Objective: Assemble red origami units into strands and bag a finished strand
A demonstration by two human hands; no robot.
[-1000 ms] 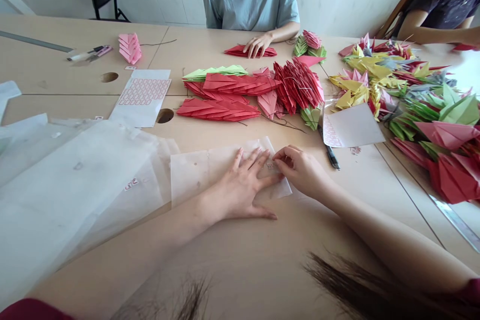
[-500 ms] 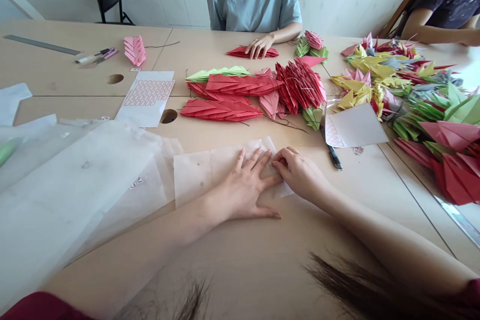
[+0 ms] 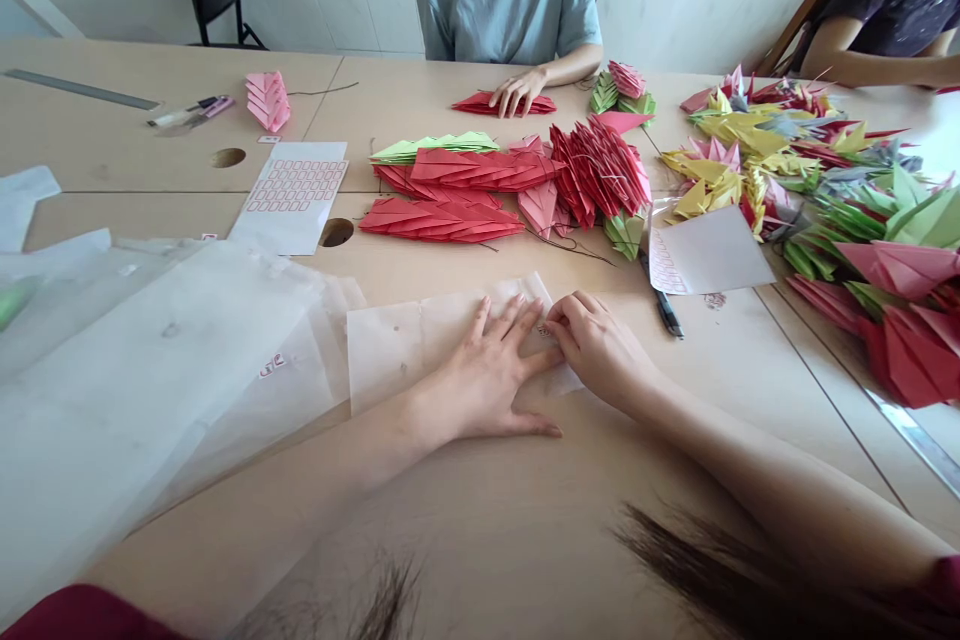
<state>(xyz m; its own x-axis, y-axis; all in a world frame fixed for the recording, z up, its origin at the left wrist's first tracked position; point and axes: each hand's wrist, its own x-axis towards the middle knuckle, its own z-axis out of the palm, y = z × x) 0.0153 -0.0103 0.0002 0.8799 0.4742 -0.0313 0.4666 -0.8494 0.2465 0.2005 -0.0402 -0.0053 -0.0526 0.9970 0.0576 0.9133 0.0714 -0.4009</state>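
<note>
A translucent plastic bag (image 3: 390, 340) lies flat on the table in front of me. My left hand (image 3: 487, 370) is spread across it, fingers apart and palm down. At the bag's right end, my right hand (image 3: 600, 345) has its thumb and index finger pinched together over a small red-marked sticker (image 3: 543, 330). Whether the fingertips grip the sticker's edge or something else is hidden. To the left, a pile of larger translucent bags (image 3: 187, 350) lies under and beyond my left forearm; one bears a similar red-printed sticker (image 3: 273, 365).
Red folded-paper bundles (image 3: 442, 220) lie beyond the bag. A sticker sheet (image 3: 292, 195) is at left, another sheet (image 3: 712, 250) and a black pen (image 3: 666, 310) at right. Colourful folded paper (image 3: 907, 270) is heaped far right. Across the table, a person's hand (image 3: 517, 92) rests on red paper.
Both hands hold nearly the same place; my right fingers have shifted very slightly at the bag's sticker. The whole view has moved a little.
</note>
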